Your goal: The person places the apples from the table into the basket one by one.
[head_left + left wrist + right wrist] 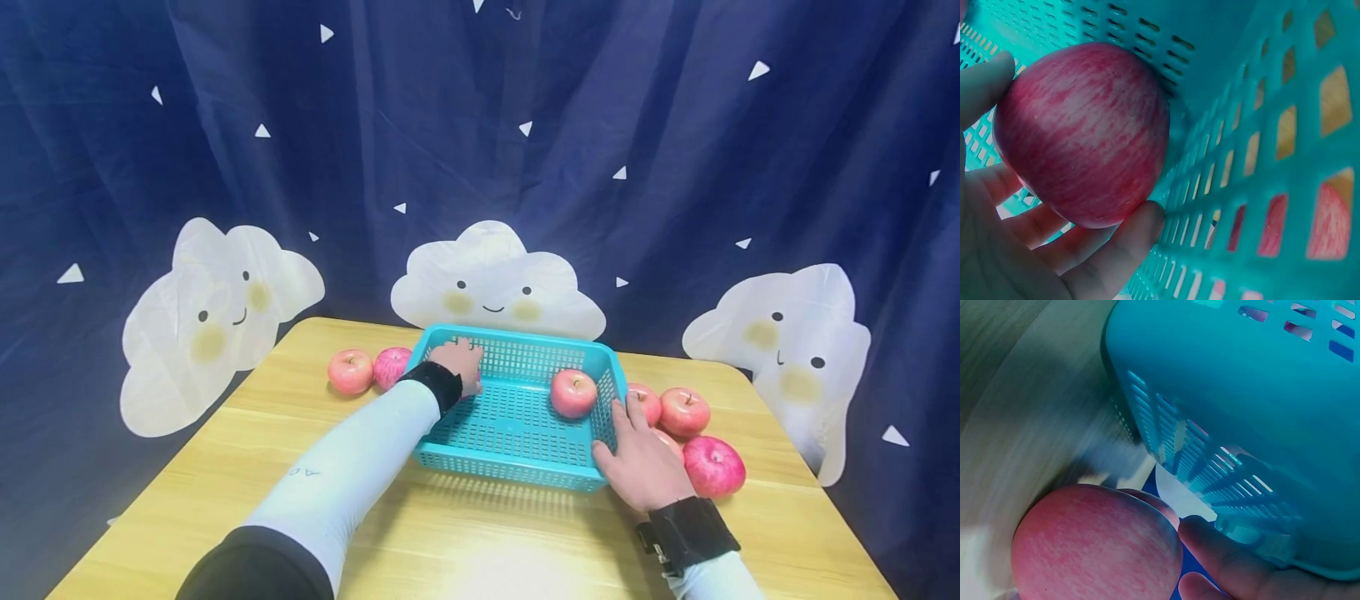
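A turquoise plastic basket (517, 477) with slotted walls stands on the wooden table. Inside its left end, my left hand (459, 364) holds a dark red apple (1082, 134), thumb on one side and fingers curled beneath, as the left wrist view shows. The head view mostly hides that apple behind the hand. Another apple (573, 393) sits inside the basket near the right wall. My right hand (649, 462) rests at the basket's right front corner, fingers extended along the rim. Close by its fingertips in the right wrist view is a pink apple (1097, 544) outside the basket.
Left of the basket, a pale red apple (350, 372) and a darker apple (392, 367) lie on the table (315, 433). Several more lie to the right, among them a deep pink apple (714, 467). A dark blue curtain (480, 150) hangs behind the table.
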